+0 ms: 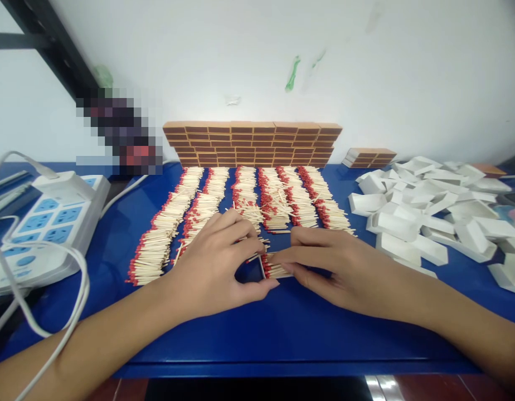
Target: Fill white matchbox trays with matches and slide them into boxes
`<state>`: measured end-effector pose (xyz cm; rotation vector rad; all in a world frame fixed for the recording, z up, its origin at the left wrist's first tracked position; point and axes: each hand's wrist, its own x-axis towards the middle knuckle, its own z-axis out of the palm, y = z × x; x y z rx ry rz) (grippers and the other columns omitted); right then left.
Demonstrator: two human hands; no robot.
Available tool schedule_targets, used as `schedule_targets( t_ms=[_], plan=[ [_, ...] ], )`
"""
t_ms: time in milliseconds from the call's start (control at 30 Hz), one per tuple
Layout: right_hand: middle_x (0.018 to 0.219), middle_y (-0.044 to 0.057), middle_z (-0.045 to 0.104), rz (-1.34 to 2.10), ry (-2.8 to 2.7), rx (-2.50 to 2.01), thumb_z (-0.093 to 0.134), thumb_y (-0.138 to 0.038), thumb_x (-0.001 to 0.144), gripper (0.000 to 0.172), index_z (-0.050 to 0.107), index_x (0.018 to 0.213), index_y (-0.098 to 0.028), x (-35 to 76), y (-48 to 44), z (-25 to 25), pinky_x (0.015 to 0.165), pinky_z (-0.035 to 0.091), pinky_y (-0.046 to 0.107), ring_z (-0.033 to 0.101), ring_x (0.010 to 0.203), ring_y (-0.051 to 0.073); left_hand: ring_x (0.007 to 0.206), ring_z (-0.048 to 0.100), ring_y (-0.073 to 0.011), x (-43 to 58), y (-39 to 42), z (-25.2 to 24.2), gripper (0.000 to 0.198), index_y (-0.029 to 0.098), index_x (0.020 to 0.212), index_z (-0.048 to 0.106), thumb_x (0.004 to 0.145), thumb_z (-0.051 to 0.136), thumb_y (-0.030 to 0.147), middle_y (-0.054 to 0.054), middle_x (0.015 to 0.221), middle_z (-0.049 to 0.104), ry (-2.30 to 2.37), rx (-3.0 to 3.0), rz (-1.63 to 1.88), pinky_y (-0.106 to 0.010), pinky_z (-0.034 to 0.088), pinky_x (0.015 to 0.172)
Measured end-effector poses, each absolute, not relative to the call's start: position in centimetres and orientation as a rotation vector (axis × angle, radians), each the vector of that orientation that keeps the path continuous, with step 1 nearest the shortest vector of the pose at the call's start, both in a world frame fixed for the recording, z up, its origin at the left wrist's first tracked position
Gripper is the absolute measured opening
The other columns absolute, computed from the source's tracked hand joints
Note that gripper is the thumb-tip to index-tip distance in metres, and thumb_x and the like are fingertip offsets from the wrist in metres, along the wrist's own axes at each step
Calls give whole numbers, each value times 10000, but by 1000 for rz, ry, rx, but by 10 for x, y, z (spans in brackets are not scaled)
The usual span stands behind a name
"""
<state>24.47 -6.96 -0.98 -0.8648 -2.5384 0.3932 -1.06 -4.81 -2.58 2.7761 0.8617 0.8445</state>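
Observation:
A small white matchbox tray (pixel 264 267) lies on the blue table, filled with red-headed matches (pixel 274 271). My right hand (pixel 336 267) is closed over it from the right, its thumb and fingers on the matches; the tray's right part is hidden beneath. To the left, my left hand (pixel 219 262) has its thumb stretched along the near corner of the tray and its fingers bent above, with a gap between thumb and index finger. Beyond both hands, several rows of loose matches (pixel 182 195) run toward the wall, some lying crosswise near my left fingertips.
Brown matchboxes (pixel 253 145) are stacked along the wall, with a smaller stack (pixel 370 157) to their right. A heap of white trays (pixel 428 206) spreads over the table's right side. At left lies a power strip (pixel 52 223) with a looping white cable (pixel 79 289) crossing my left forearm.

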Motion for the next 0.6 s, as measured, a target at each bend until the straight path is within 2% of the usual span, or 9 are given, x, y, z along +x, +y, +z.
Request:
schedule_targets(
  t_ms=[100,233,600],
  plan=[
    [902,45,685,383,-2524,-871,583,-204,1070,221,780,1160,-244,244,-69,-10,675,515,281,674,775,159,967,597,-255,-11,-48,-25,282,197,966,736,932,760,476,-75,977,716,859,2780,847,-448,507,892],
    [916,49,690,376,-2530,-879,596,-162,1045,219,780,1136,-237,245,-68,-10,684,519,279,674,785,160,970,602,-257,-11,-48,-25,301,188,951,733,935,757,488,-77,985,718,857,2782,857,-451,507,897],
    [845,16,577,354,-2559,-822,572,-91,1003,275,776,1121,-232,247,-70,-8,607,408,273,570,704,137,968,602,-262,-11,-47,-26,294,182,969,752,924,769,472,-72,969,707,861,2775,845,-459,507,899]
  ],
)
